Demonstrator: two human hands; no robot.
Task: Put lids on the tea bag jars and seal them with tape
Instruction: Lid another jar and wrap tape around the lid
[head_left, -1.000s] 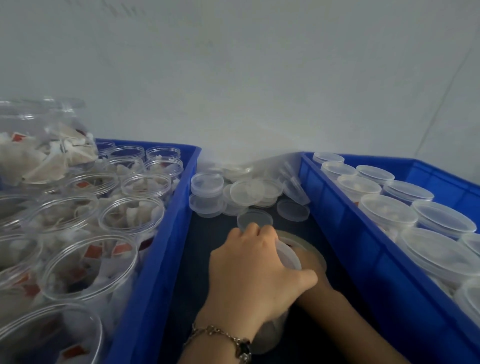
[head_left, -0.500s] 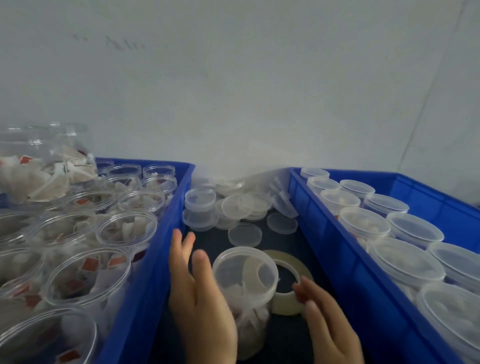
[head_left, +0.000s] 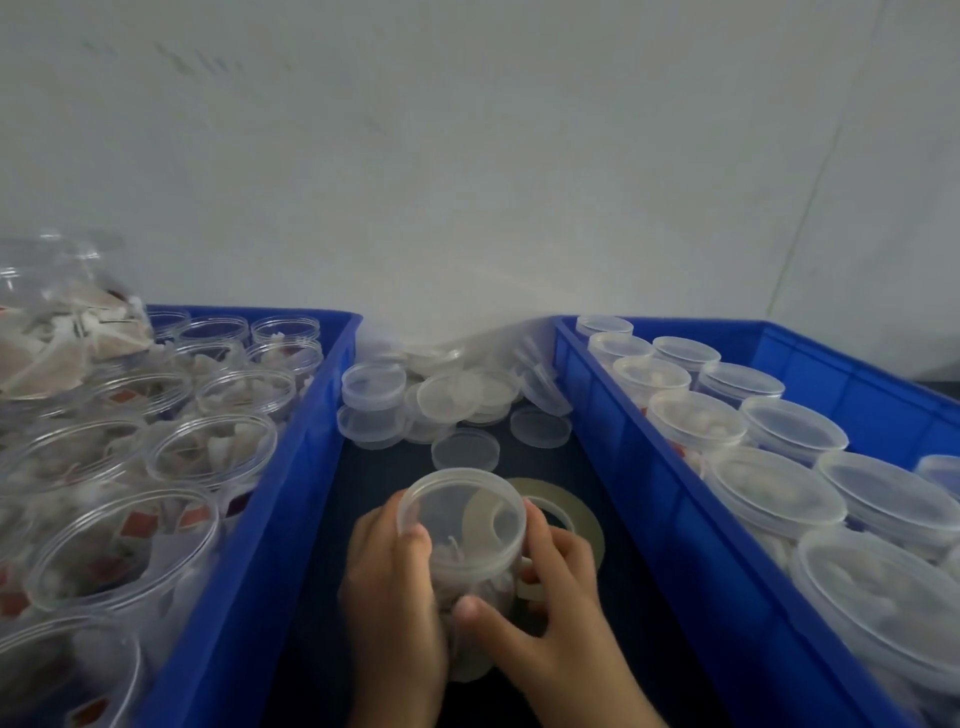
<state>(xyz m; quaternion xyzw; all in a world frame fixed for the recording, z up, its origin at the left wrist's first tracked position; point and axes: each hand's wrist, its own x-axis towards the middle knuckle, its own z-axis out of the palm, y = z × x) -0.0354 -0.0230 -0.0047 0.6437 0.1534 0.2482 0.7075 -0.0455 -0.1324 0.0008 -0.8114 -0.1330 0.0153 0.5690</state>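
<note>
Clear plastic jar (head_left: 465, 540) w/ tea bags is back in both hands now, centre-near on the dark desk (head_left: 374, 483), in the gap btw the two blue bins. Half a sec ago I had both hands off it, fingers spread either side; a sec ago the left palm was pressing down over the top. Now left hand (head_left: 395, 587) wraps the jar's left wall, fingers curled up by the lid (head_left: 462, 506), so that grip is holding the jar. Right hand (head_left: 545, 613) closes in from the right: thumb across the jar's near side, fingers curled round its far-right wall, close against the tape roll (head_left: 558, 519). Whether those fingers also pinch a tape end, can't tell, too blurry.

What it means, my read: lid looks seated flush on the rim, so capping is done for this one and I'm moving to the taping step. Tape roll lies flat on the desk just behind-right of the jar, partly hidden by it.

Elsewhere: left bin (head_left: 291, 467) holds open jars (head_left: 213, 452) of tea bags, no lids yet, lots left to do. Right bin (head_left: 649, 467) holds lidded jars (head_left: 696, 421), prob the finished pile. Loose lids (head_left: 465, 449) are scattered at the far end of the desk, w/ a couple of stacks to the left of them.

Next move prob needs the left hand to steady and turn the jar while the right pulls tape along the lid seam. Risk as I see it: thin jar wall may flex if squeezed hard.
</note>
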